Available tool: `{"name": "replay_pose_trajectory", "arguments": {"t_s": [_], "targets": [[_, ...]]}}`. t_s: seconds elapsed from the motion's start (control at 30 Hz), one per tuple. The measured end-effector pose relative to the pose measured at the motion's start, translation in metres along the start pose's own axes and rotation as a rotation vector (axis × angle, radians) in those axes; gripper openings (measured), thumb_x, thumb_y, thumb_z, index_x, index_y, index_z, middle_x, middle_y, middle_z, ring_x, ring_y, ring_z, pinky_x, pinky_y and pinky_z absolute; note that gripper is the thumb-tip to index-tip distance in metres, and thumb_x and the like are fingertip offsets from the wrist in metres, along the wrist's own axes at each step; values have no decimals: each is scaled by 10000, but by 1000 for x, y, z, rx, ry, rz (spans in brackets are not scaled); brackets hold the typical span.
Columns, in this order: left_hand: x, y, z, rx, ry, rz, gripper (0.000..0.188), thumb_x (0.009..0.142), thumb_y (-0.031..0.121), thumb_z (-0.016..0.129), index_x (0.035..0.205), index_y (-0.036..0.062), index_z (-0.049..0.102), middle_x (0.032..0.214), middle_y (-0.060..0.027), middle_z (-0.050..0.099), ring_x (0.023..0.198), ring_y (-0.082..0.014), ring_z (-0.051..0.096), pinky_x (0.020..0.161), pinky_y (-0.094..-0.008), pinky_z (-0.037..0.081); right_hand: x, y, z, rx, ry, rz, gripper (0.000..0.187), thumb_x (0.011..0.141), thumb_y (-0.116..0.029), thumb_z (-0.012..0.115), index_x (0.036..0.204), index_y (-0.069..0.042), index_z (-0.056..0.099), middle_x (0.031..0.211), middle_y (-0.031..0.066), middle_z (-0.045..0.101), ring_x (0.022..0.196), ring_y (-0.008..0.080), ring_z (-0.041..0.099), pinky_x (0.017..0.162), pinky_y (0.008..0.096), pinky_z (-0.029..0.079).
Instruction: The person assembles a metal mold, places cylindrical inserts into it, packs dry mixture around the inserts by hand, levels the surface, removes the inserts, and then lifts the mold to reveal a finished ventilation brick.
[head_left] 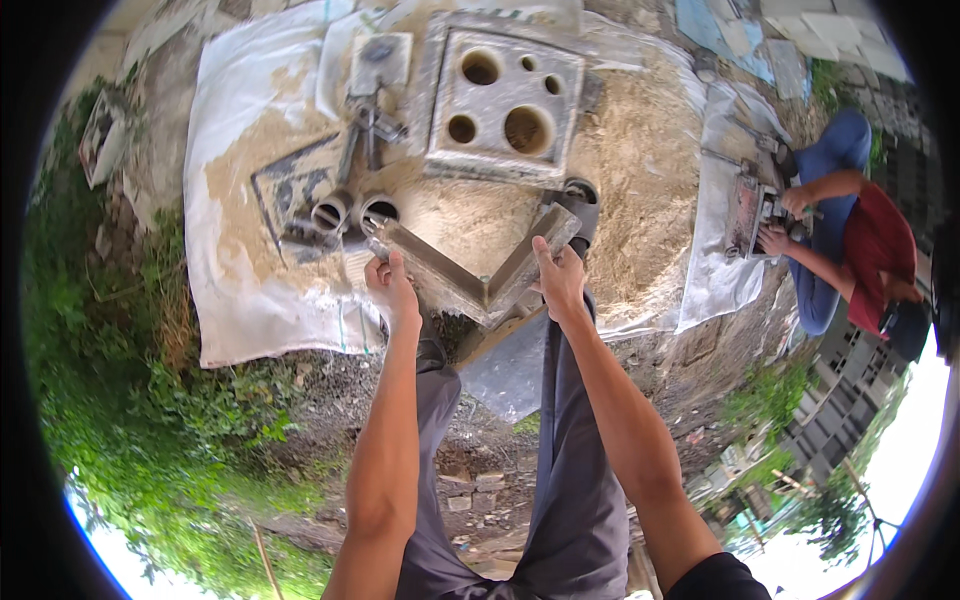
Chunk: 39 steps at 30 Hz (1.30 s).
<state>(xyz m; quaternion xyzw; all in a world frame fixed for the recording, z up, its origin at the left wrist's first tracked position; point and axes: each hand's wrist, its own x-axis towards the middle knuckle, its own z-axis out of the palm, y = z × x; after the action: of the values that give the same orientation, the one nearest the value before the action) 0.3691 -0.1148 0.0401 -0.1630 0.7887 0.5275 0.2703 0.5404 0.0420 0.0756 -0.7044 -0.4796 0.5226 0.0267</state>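
Observation:
My left hand [395,292] and my right hand [562,280] hold up a V-shaped, grey-brown angle frame [438,272], one at each end, its corner pointing toward me. Both thumbs press on its upper side, and the fingers curl below. Just beyond it lies a square grey slab mould [490,115] with several round holes of different sizes. Short open pipes [331,212] lie left of the frame, near my left hand. Farther left, a dark square frame [290,185] rests on the sand. Part of a grey board [505,380] shows between my legs.
White sheeting [235,300] covers the ground, with loose sand [640,190] spread on it. A small square block [380,62] and metal tools [372,130] lie beside the slab mould. At right, a person in a red shirt [880,235] works on a box-like mould [745,215]. Plants [100,340] edge the left.

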Motion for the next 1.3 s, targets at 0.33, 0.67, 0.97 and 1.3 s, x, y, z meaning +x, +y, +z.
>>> {"name": "replay_pose_trajectory", "arguments": {"t_s": [0.33,0.67,0.97,1.3], "targets": [[30,-3,-107,98,79,126,290,869,244,672,970,-14,588,762,-74,615,672,-126,542,624,-290,443,-99,25,75,-33,-32,56,465,862,-253,630,1070,144,505,984,209,569,776,232,630,576,374,626],[49,14,-213,30,383,-20,272,848,191,679,936,-30,548,830,-98,577,742,-177,515,697,-351,436,-137,-19,176,-218,-261,-44,526,859,-315,662,1011,161,497,931,243,593,778,289,644,642,398,605],[105,-2,-311,-462,636,-88,406,833,166,731,1115,-18,504,891,-4,542,688,-86,469,562,-237,362,-170,-81,313,-483,-592,-579,429,865,-213,666,1100,104,497,868,259,629,825,392,629,753,447,478],[157,-83,-371,-547,448,-347,516,878,75,639,1300,-67,377,913,-82,522,821,-159,568,797,-288,540,-153,-51,422,-504,-606,-755,263,797,10,494,1045,74,555,958,302,607,952,442,585,821,485,453]]}}
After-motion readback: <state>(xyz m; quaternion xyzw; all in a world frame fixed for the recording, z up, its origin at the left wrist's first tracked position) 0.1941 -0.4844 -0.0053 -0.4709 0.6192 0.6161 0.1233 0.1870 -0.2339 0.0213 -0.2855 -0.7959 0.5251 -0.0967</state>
